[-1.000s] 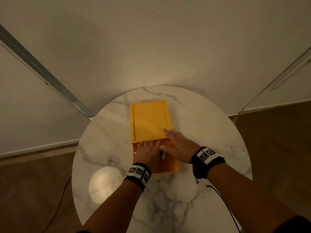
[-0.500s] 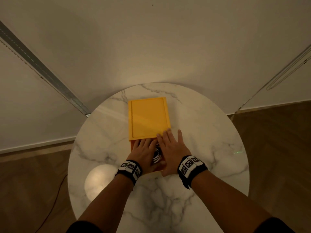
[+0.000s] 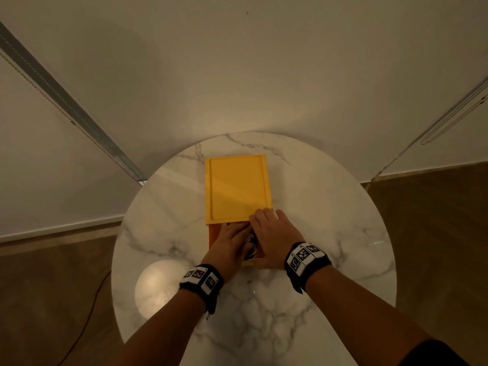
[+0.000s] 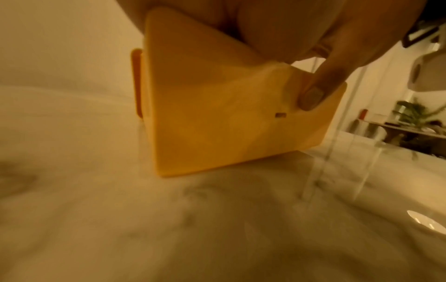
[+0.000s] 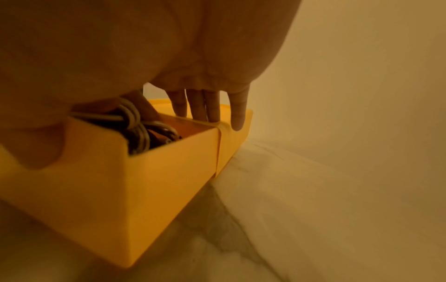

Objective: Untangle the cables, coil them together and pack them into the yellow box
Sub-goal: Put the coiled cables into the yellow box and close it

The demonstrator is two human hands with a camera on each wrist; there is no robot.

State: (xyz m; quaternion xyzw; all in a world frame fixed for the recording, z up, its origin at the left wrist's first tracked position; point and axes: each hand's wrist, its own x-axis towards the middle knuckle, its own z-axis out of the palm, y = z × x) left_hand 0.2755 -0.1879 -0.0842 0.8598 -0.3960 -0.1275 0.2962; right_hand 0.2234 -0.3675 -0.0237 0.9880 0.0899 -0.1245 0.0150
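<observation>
A yellow box (image 3: 212,233) stands mid-table, its sliding lid (image 3: 237,188) covering all but the near end. In that opening lie coiled grey cables (image 3: 250,243), and my left hand (image 3: 229,239) presses flat on them with straight fingers. My right hand (image 3: 274,233) lies over the box's near right corner, fingertips on the lid. The right wrist view shows the cables (image 5: 135,124) inside the box (image 5: 156,181) and straight fingers (image 5: 200,106) resting on the lid (image 5: 231,141). In the left wrist view the right thumb (image 4: 313,95) presses the box's front wall (image 4: 217,124).
The box sits on a round white marble table (image 3: 317,220) that stands against a pale wall. A bright lamp reflection (image 3: 161,286) shows at the table's near left. A thin cord (image 3: 87,320) runs over the wooden floor at the left.
My right hand has swung from lying across the opening to pointing along the box's right side, fingertips on the lid. The left hand stays on the cables. The uncovered gap looks slightly shorter.
</observation>
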